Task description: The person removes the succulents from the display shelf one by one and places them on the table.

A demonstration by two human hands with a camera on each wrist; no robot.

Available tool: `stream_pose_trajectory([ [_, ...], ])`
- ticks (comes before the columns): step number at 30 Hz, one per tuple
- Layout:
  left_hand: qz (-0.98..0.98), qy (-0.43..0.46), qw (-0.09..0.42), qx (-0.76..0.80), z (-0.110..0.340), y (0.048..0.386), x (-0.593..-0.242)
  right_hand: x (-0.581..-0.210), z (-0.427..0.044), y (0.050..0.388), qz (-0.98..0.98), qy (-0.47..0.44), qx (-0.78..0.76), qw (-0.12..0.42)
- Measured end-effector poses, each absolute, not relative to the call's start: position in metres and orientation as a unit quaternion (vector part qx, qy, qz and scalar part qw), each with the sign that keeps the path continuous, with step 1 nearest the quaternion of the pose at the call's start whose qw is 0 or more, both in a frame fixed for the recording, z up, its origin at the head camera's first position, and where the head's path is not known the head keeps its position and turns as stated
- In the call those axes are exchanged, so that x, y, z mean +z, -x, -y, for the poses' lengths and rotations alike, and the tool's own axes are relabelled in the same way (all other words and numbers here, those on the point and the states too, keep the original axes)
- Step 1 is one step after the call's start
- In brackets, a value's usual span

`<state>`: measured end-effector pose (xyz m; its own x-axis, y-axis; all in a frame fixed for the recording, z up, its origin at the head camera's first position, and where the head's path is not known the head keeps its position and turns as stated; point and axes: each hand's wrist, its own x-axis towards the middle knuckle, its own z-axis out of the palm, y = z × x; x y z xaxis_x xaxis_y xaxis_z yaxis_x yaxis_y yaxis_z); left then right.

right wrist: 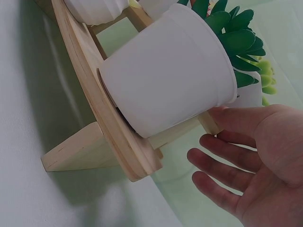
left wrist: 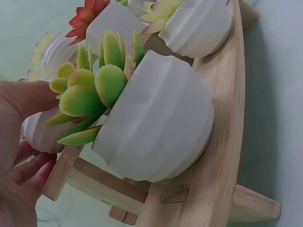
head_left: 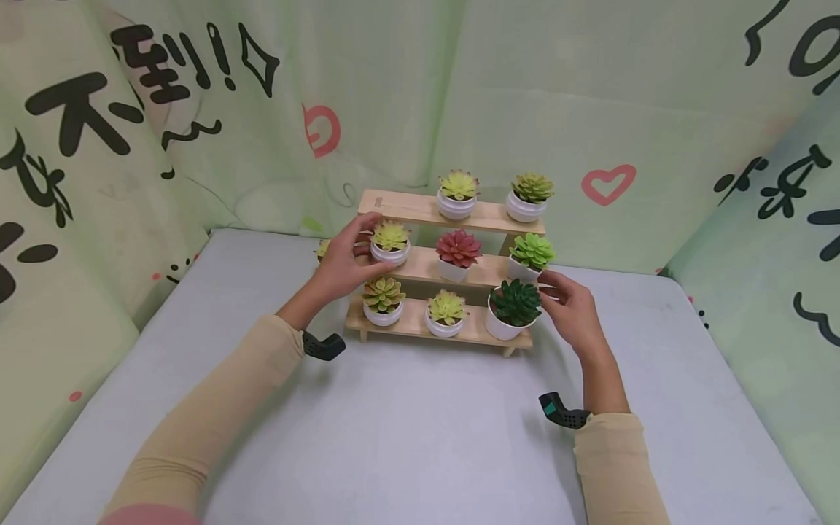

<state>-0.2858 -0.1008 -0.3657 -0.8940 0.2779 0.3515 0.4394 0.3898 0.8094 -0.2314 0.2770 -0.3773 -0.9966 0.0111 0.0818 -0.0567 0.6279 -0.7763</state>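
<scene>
A three-tier wooden plant stand (head_left: 426,329) holds small artificial succulents in white pots. My left hand (head_left: 343,257) grips a yellow-green potted succulent (head_left: 390,248) at the left end of the middle tier, thumb in front and fingers behind. In the left wrist view, a larger-looking green succulent's ribbed pot (left wrist: 158,118) partly covers that pot. Beside the right end of the middle tier is my right hand (head_left: 571,310), its fingers loosely bent with nothing gripped. Its thumb is close to the bright green potted succulent (head_left: 531,251); whether they touch is unclear. The dark green succulent (head_left: 516,302) stands just below.
On the top tier are two potted succulents (head_left: 458,193). A red succulent (head_left: 459,249) occupies the middle of the second tier, and a pale yellow one (head_left: 446,308) the lower tier. Another yellow plant (head_left: 322,249) shows partly behind my left hand. A printed curtain (head_left: 525,95) hangs behind the white table (head_left: 433,437).
</scene>
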Motion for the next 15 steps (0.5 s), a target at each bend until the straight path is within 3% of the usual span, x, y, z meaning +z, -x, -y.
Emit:
stream_pose_trajectory([
  [15,0.835,0.200,0.092,-0.505,0.0949,0.2832,-0.3636,-0.3784,-0.2774,0.2327,0.898,-0.012,0.437,0.042],
])
